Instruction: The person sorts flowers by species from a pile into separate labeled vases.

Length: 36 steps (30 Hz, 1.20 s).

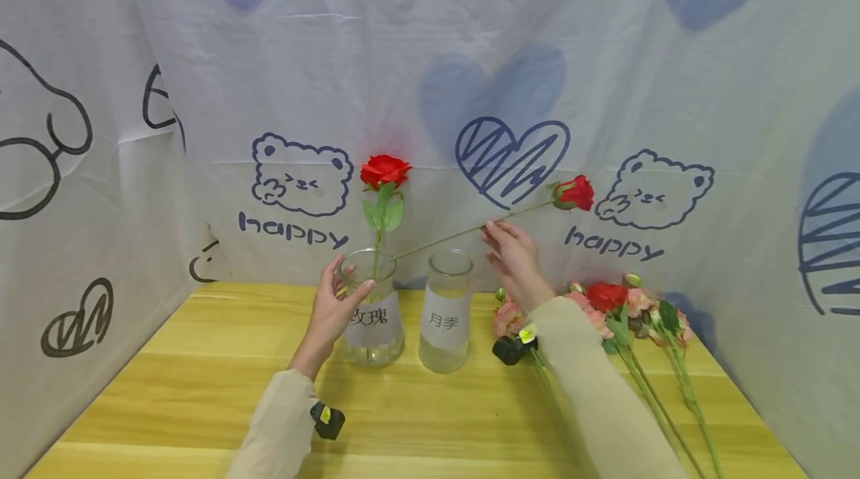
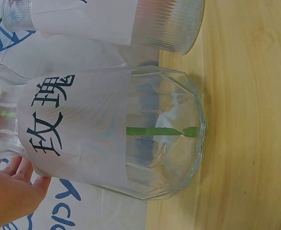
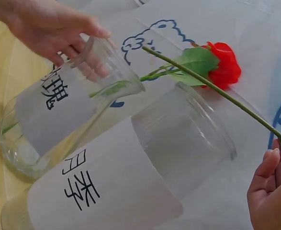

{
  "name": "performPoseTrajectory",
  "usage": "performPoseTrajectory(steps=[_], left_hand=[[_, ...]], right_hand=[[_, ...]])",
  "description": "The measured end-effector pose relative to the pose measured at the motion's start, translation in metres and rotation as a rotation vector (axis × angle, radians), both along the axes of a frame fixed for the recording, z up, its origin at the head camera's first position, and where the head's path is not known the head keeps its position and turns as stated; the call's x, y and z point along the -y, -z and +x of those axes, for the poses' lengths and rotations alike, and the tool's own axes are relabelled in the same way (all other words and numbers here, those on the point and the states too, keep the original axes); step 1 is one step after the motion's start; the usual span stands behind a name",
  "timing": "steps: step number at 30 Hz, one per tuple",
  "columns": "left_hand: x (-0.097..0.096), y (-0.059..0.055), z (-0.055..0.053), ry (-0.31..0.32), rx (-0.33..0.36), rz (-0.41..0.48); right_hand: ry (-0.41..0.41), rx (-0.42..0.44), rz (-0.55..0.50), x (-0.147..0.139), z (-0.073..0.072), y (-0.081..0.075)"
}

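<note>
left hand curls round the left vase at its neck; right hand, raised, pinches a slanted rose by its stem.

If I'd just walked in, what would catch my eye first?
Probably the red rose standing in the left vase, which the left hand holds. Then the second red rose, toward the right, its slanting stem pinched by the right hand. More flowers lie on the table at right.

Tilted red rose, upright labelled glass vase
</note>
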State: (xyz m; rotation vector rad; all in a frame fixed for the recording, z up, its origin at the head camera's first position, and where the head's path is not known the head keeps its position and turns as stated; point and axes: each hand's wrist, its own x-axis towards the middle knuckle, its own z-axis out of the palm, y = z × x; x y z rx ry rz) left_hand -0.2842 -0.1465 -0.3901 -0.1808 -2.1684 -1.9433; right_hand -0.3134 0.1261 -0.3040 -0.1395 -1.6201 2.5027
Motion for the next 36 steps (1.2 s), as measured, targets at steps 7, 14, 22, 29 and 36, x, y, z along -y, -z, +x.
performPoseTrajectory(steps=[7, 14, 22, 29, 36], left_hand=[[0.000, -0.001, 0.000, 0.002, 0.000, -0.001], [0.001, -0.001, 0.000, 0.006, -0.003, -0.009], [0.000, -0.002, 0.002, 0.001, -0.003, 0.000], [0.001, 0.000, -0.001, 0.012, 0.005, 0.012], [0.001, -0.003, 0.001, 0.019, 0.013, 0.016]], right_hand=[[0.005, -0.018, 0.210, 0.015, -0.006, -0.004], [0.013, -0.035, 0.315, 0.028, -0.011, -0.009], [0.020, -0.077, 0.441, 0.049, -0.012, -0.018], [-0.014, -0.214, 0.592, 0.076, -0.015, -0.029], [-0.026, -0.355, 0.861, 0.101, -0.018, -0.037]])
